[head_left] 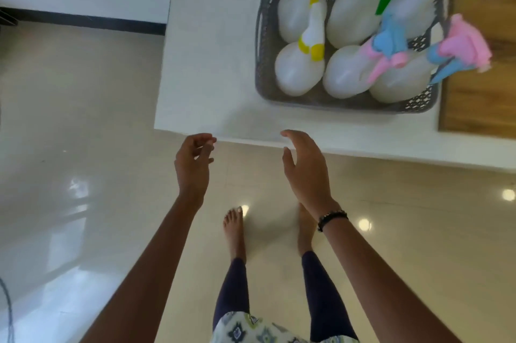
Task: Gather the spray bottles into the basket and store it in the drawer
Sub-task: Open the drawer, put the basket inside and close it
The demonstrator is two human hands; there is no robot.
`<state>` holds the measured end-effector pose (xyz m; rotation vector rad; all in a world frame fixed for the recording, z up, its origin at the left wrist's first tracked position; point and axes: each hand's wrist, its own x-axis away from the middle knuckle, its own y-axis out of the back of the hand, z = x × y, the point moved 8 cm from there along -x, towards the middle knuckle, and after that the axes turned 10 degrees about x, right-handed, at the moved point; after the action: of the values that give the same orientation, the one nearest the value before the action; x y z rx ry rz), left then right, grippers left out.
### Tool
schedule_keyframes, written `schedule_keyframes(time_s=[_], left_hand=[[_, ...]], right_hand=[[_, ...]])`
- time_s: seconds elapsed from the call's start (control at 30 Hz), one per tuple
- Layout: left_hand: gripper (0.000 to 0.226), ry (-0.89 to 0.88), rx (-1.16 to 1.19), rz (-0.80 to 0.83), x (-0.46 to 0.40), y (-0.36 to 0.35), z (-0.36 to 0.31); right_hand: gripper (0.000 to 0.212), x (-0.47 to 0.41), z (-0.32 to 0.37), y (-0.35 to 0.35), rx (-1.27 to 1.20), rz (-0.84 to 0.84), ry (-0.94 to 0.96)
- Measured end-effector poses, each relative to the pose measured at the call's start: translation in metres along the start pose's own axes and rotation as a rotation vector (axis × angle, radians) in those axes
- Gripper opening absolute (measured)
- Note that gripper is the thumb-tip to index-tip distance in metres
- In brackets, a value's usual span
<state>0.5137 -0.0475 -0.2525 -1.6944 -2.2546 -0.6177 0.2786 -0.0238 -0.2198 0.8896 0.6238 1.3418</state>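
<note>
A grey perforated basket [263,44] stands on a white counter [212,63], toward its right side. Several white spray bottles stand upright inside it: one with a yellow trigger [300,69] at the front left, one with a green trigger [352,19] at the back, and one with a pink head [399,83] at the front right. My left hand [194,165] hovers at the counter's near edge, fingers loosely curled, holding nothing. My right hand [305,168] is beside it, fingers apart and empty, below and left of the basket. No drawer is visible.
A wooden surface [480,77] adjoins the counter on the right. Glossy tiled floor [83,175] spreads to the left and below, with my bare feet [234,233] on it. A dark baseboard [83,20] runs along the far wall.
</note>
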Motion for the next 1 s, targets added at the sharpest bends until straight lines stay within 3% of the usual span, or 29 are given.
schedule_keyframes(time_s=[0.13,0.5,0.73,1.0], left_hand=[[0.017,0.127,0.031,-0.073,-0.024,0.051,0.032],[0.029,0.184,0.054,-0.148,-0.092,0.099,0.050],[0.045,0.049,-0.071,-0.011,-0.112,0.095,0.038],[0.041,-0.061,-0.306,0.063,-0.118,0.112,0.034]], right_hand=[[0.039,-0.002,0.026,-0.031,0.089,-0.037,0.022],[0.058,0.007,0.084,-0.128,0.264,0.008,0.074],[0.068,0.009,0.084,-0.136,0.365,0.030,0.101],[0.070,0.009,0.085,-0.140,0.383,0.004,0.079]])
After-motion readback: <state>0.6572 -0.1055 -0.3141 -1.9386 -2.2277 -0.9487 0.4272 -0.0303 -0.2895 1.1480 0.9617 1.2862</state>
